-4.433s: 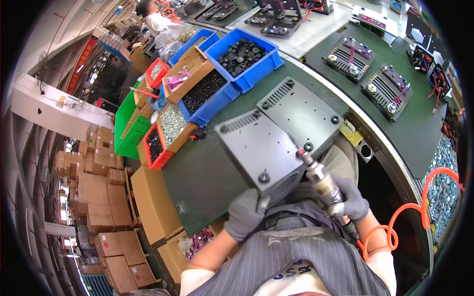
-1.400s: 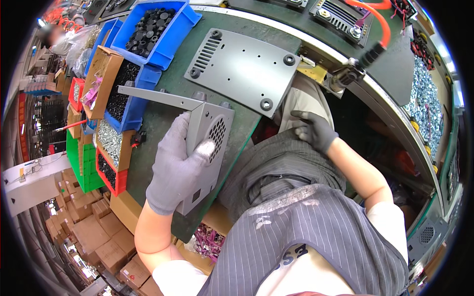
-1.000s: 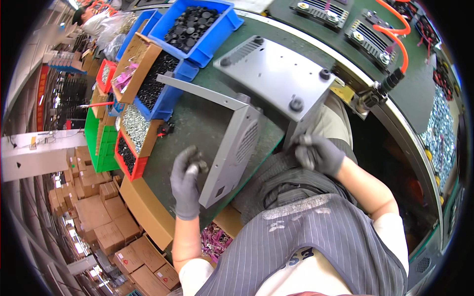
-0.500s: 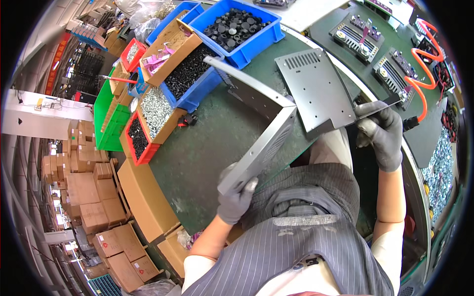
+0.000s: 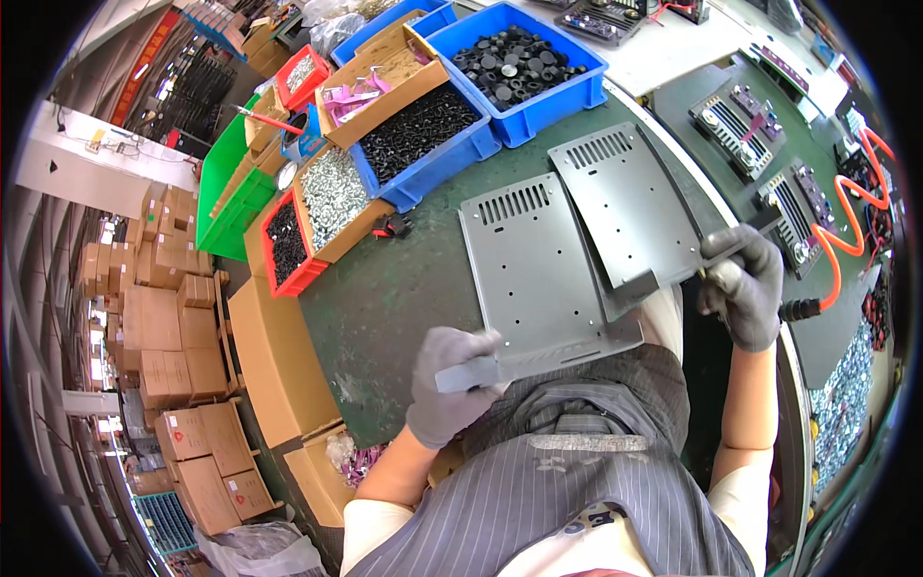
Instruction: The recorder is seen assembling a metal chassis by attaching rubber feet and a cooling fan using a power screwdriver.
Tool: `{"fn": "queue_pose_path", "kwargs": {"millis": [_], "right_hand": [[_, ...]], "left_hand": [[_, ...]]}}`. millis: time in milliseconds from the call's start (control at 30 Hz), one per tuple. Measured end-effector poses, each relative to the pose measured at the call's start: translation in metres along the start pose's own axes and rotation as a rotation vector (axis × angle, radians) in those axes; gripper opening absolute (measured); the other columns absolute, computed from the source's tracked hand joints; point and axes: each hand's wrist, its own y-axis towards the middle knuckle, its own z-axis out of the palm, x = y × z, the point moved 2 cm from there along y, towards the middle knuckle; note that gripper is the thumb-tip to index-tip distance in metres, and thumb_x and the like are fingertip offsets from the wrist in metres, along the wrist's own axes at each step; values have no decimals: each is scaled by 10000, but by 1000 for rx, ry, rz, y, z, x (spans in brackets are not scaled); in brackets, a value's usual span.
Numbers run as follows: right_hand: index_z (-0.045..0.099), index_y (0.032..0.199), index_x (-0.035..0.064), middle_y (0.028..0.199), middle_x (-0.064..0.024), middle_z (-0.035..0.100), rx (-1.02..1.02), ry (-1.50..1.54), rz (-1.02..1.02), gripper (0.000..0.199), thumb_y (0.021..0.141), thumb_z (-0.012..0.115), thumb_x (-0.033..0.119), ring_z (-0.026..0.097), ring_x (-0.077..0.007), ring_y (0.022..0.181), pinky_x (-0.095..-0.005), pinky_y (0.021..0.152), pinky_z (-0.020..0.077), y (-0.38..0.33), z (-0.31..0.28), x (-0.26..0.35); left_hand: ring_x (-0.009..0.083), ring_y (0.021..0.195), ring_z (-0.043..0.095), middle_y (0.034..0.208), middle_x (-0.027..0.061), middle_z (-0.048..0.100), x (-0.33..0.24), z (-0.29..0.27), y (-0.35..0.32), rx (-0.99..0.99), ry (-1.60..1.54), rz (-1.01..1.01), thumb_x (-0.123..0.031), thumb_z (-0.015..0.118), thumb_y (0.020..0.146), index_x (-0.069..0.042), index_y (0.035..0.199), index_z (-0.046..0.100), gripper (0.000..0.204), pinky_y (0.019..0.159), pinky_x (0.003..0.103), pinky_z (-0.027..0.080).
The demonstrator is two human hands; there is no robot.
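My gloved left hand (image 5: 454,385) is closed on the front-left corner of a grey sheet-metal panel (image 5: 534,274) with a slotted vent, small holes and a bent-up front flange. That panel lies face up along the table's near edge. Beside it, partly overlapped, is a second similar panel (image 5: 630,197) with its own slots and flange. At this one's front-right corner, my gloved right hand (image 5: 745,288) has its fingers curled around a narrow dark strip, which seems to belong to the panel. Part of the grip is hidden by the fingers.
Blue bins of round black caps (image 5: 514,72) and black screws (image 5: 418,130) stand at the back, near silver screws (image 5: 332,197) and a red bin (image 5: 288,240). A coiled orange hose (image 5: 846,207) and fixtures (image 5: 735,135) are at right. Cartons (image 5: 279,375) stand left.
The left panel has swung from a tilted, edge-on pose down to face up beside the other panel. My left hand turned with it. The right hand keeps its grip.
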Motion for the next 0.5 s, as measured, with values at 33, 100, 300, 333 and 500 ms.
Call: {"fn": "queue_pose_path", "kwargs": {"millis": [33, 100, 300, 333, 500], "right_hand": [[581, 911, -71, 518, -53, 535, 9, 7, -1, 238, 719, 639, 57, 511, -112, 396, -221, 391, 414, -4, -3, 0], [577, 885, -65, 497, -52, 523, 39, 35, -81, 247, 709, 659, 88, 488, -112, 363, -226, 352, 393, -12, -8, 2], [563, 858, -54, 455, -50, 489, 34, 138, -29, 313, 708, 712, 177, 445, -101, 318, -223, 305, 358, 5, 3, -8], [556, 898, -53, 460, -40, 487, 32, 140, -29, 344, 728, 711, 203, 437, -91, 320, -213, 308, 357, 15, 6, -10], [523, 1078, -80, 500, -4, 487, -27, 118, -128, 452, 784, 652, 238, 444, -72, 358, -186, 346, 354, 50, 17, -17]], "left_hand": [[223, 722, 567, 798, 67, 563, 8, 5, -3, 107, 196, 198, -117, 751, 637, -79, 921, 638, 308, 657, 324, 476], [239, 750, 585, 830, 90, 585, 17, 15, -18, 147, 106, 62, -87, 719, 633, -69, 875, 623, 262, 663, 329, 481], [267, 704, 581, 773, 111, 552, 31, 38, -20, 195, -164, -151, -58, 698, 736, -51, 876, 559, 197, 626, 341, 473], [268, 699, 579, 774, 113, 551, 31, 43, -15, 194, -142, -145, -54, 697, 736, -49, 876, 559, 196, 622, 343, 472], [282, 754, 554, 826, 108, 554, 37, 43, 14, 376, -204, -188, -48, 646, 746, -45, 893, 559, 170, 667, 363, 447]]}}
